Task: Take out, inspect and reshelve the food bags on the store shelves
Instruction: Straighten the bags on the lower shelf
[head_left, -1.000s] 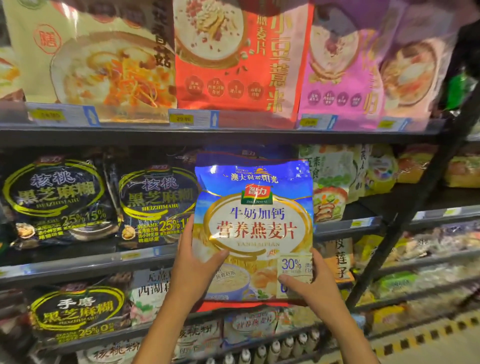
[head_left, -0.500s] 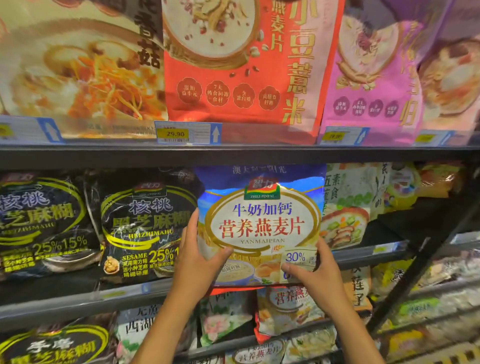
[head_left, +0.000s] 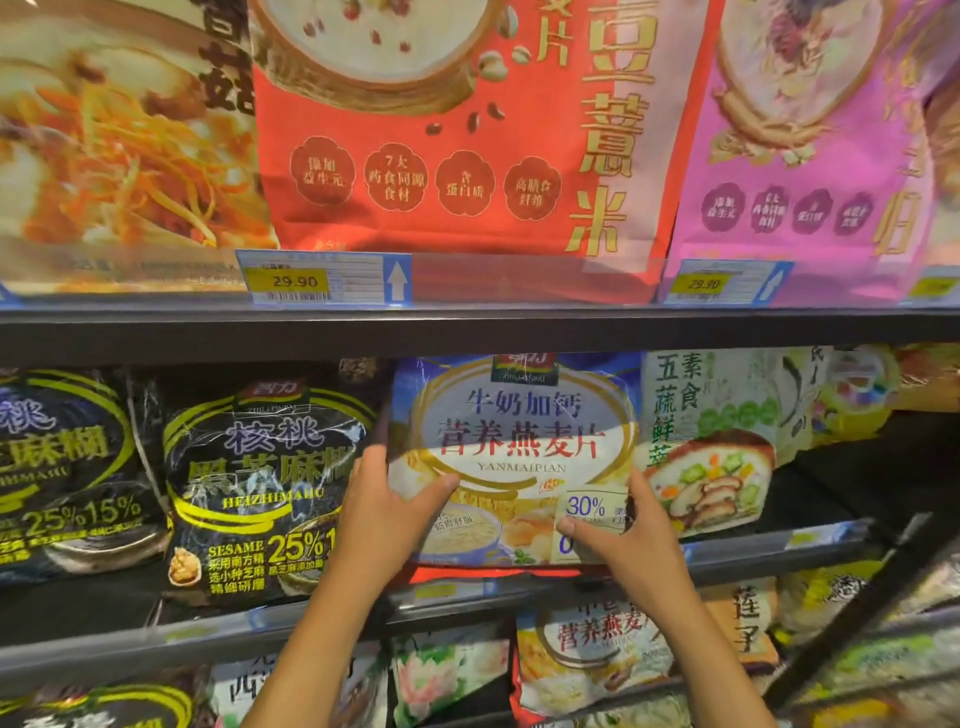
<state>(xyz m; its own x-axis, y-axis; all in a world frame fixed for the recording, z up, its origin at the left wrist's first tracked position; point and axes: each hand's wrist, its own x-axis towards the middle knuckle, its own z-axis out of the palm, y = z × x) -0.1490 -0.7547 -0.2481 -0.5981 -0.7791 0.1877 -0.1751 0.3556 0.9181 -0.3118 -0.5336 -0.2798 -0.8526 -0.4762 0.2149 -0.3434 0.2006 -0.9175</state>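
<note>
A blue oatmeal bag (head_left: 519, 441) with a white oval label and red characters stands upright in the middle shelf (head_left: 467, 592), its top edge tucked under the shelf above. My left hand (head_left: 384, 514) grips its lower left edge, thumb across the front. My right hand (head_left: 618, 535) holds its lower right corner, fingers over the 30% panel. A black sesame paste bag (head_left: 260, 493) sits just left of it, and a pale vegetable-mix bag (head_left: 711, 441) just right.
The upper shelf (head_left: 467, 327) carries a red bag (head_left: 457, 130), a pink bag (head_left: 810, 145) and a beige bag (head_left: 119, 145), with price tags (head_left: 322, 278) on its edge. More bags fill the lower shelf (head_left: 587, 654). A dark upright post (head_left: 852, 613) slants at the right.
Both hands have pushed the blue oatmeal bag up and back into the middle shelf; it went from held out in front to standing between its neighbours. The view has moved closer.
</note>
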